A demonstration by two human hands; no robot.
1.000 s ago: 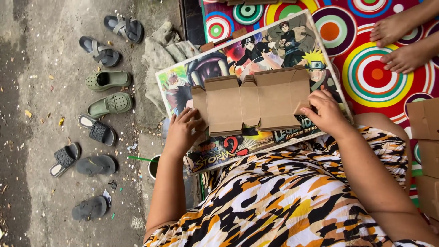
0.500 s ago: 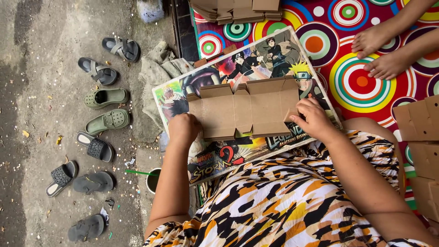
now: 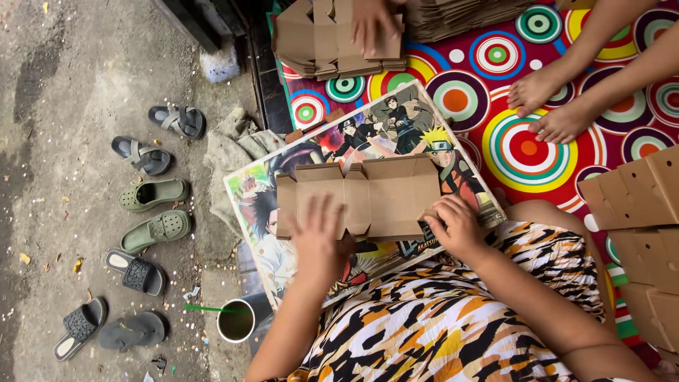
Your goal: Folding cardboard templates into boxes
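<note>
Head view: hands (image 3: pixel 318 240) on cardboard blank (image 3: pixel 364 194) edge

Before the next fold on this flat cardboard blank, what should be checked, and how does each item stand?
1. Cardboard blank lies flat on the picture board: ok.
2. Left hand on the blank's near edge: ok, though blurred.
3. Right hand at its right corner: ok.
4. Grip closed on a flap: cannot tell.
5. Co-worker's feet apart from the board: ok.
6. Cup with green straw away from the hands: ok.
</note>
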